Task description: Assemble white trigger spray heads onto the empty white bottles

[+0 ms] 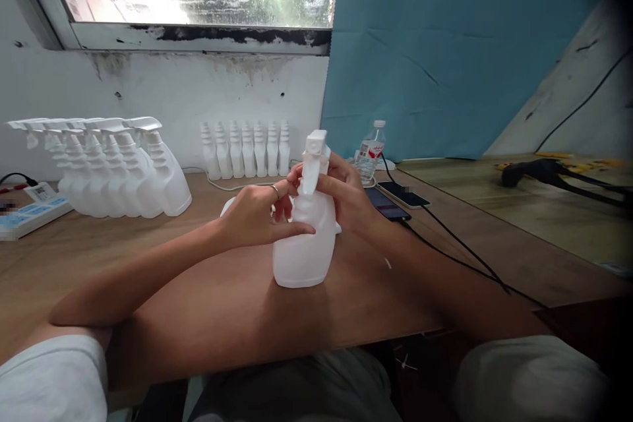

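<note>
A white plastic spray bottle (304, 260) stands upright on the table in front of me, with a white trigger spray head (315, 144) at its top. My left hand (260, 214) is at the bottle's left side, thumb laid across its body and fingers curled toward the neck. It wears a ring. From the right, my right hand (349, 194) closes its fingers around the neck, just below the spray head. The fingers partly hide where head and bottle meet. Behind both hands, small parts of other white objects peek out, too covered to name.
A row of white spray bottles (168, 178) with trigger heads stands at the left, beside a power strip (44, 211). Several slim white bottles (247, 151) line the wall. At the right are a water bottle (372, 151), phones (404, 194) and black cables (459, 241).
</note>
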### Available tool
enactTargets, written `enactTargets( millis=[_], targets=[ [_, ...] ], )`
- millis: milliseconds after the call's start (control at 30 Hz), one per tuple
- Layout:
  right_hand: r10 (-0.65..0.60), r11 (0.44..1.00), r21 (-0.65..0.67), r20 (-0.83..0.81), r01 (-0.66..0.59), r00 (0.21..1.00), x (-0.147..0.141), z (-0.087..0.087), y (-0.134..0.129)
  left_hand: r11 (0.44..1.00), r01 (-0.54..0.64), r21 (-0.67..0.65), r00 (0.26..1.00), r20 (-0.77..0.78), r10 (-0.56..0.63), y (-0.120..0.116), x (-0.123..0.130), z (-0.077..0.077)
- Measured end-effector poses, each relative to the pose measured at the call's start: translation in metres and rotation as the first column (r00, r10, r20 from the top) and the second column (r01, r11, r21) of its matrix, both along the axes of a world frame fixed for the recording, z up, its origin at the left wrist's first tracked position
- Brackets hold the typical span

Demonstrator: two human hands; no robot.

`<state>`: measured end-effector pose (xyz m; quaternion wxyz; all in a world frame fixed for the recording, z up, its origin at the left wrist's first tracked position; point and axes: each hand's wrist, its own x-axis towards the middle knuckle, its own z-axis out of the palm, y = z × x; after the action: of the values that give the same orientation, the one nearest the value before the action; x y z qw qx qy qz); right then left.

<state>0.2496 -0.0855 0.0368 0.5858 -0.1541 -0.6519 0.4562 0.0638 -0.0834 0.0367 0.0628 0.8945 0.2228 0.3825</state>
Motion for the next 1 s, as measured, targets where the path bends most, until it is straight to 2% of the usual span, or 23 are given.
enactTargets(
  millis=[67,167,233,300,400,467,700,833,1000],
  targets=[
    [0.006,1.000,0.015,-0.024,-0.005,1.000,-0.004,-0.002,-0.005,0.994,0.098,0.055,0.995,0.019,-0.099,0.005,-0.006,0.014],
    [0.055,0.998,0.030,-0.012,-0.055,0.998,-0.011,0.000,-0.012,0.977,0.112,0.180,0.959,0.239,-0.154,0.005,-0.012,0.044],
    [0.075,0.997,0.011,0.002,-0.075,0.997,-0.016,0.001,-0.016,0.980,0.095,0.176,0.925,0.349,-0.152,-0.001,-0.011,0.062],
    [0.065,0.998,-0.016,0.010,-0.065,0.998,-0.019,0.001,-0.017,0.988,0.091,0.123,0.937,0.327,-0.127,-0.009,-0.005,0.073],
    [0.039,0.999,-0.030,0.001,-0.039,0.999,-0.020,-0.002,-0.016,0.993,0.030,0.117,0.970,0.238,-0.057,-0.017,0.004,0.076],
    [0.053,0.998,-0.022,-0.017,-0.054,0.998,-0.019,-0.004,-0.015,0.991,0.020,0.132,0.967,0.250,-0.053,-0.017,0.007,0.074],
    [0.185,0.982,-0.034,-0.044,-0.186,0.982,-0.017,-0.009,-0.013,0.979,0.204,0.003,0.949,0.246,-0.199,0.000,-0.003,0.076],
    [0.124,0.992,-0.025,-0.032,-0.125,0.992,-0.018,-0.011,-0.011,0.977,0.213,0.019,0.953,0.217,-0.212,0.005,-0.003,0.076],
    [0.148,0.989,-0.005,-0.072,-0.149,0.986,-0.020,-0.009,-0.014,0.977,0.214,-0.012,0.945,0.255,-0.204,0.004,-0.001,0.075]
  ],
)
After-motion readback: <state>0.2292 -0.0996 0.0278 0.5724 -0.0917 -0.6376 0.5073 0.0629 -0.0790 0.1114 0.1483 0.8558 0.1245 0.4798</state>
